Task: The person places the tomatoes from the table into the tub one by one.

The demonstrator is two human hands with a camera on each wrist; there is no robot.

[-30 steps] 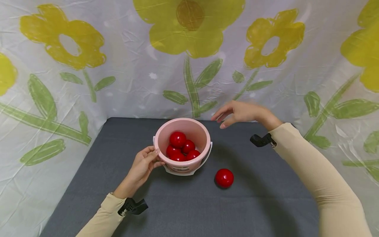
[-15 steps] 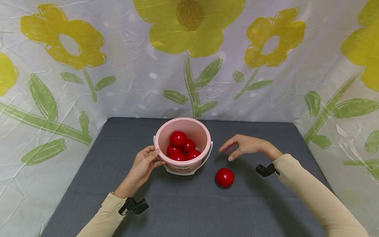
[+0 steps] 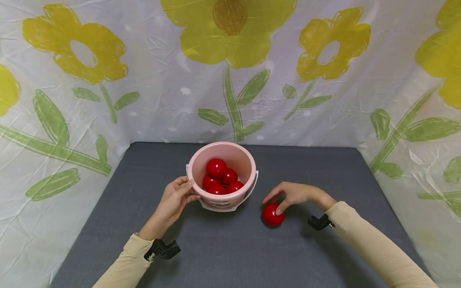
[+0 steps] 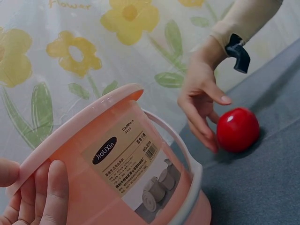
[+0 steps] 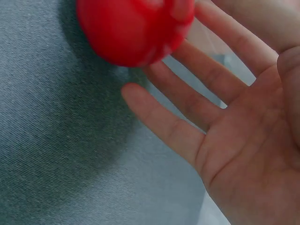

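A pink bucket [image 3: 220,203] stands on the dark tabletop and holds several glossy red balls [image 3: 216,168]. My left hand [image 3: 174,200] pinches the bucket's rim at its left side, thumb on top and fingers beneath, as the left wrist view also shows. To the right of the bucket, one more red ball [image 3: 271,216] rests on the cloth. Around this ball reaches my right hand [image 3: 297,194], with the thumb over its near side and the fingers behind it. In the right wrist view, the fingers [image 5: 192,89] look mostly straight. Whether they touch the ball is hard to tell.
Dark grey cloth [image 3: 223,256] covers the table. A white curtain with yellow flowers [image 3: 158,100] hangs behind and at both sides. The bucket's white handle [image 3: 253,186] hangs down on its right side.
From above the table's back edge, my right hand has come down and forward to the loose red ball. My left hand and the bucket have stayed in place.
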